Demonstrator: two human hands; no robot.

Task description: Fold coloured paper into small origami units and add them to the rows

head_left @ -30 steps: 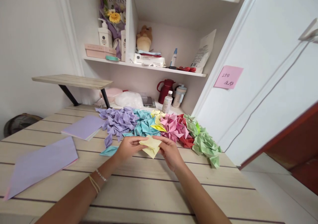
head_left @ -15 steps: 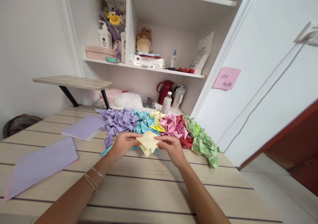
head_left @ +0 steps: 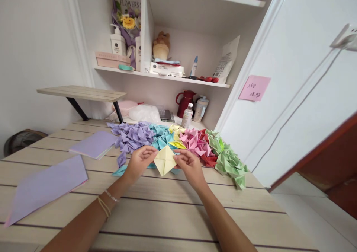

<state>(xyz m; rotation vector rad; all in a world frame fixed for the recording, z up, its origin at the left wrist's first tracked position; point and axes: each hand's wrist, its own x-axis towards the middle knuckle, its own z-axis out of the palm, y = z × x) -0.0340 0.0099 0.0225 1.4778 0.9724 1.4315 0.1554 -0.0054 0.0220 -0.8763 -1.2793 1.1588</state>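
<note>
At the far left of the pale wooden table (head_left: 167,216) lie a large lilac paper sheet (head_left: 48,188) and, just beyond it, a smaller lilac square paper stack (head_left: 92,143), with a heap of folded purple paper pieces (head_left: 136,134) to their right. In front of that heap, the left hand (head_left: 140,163) pinches one side corner of a pale yellow diamond of folded paper (head_left: 165,162) between thumb and fingers; the right hand (head_left: 190,166) grips the opposite corner the same way. To handle it well, I would keep both pinches light and level, pull evenly so the layers stay aligned, and line up the edges before pressing any crease. The diamond is held up over the table, between the hands and before the folded turquoise paper pieces (head_left: 159,133). Its face looks fairly flat, with a crease across the middle and another rising toward the top corner; the layers behind are hidden. Further right sit folded pink paper pieces (head_left: 192,140), then folded light green paper pieces (head_left: 229,162).
</note>
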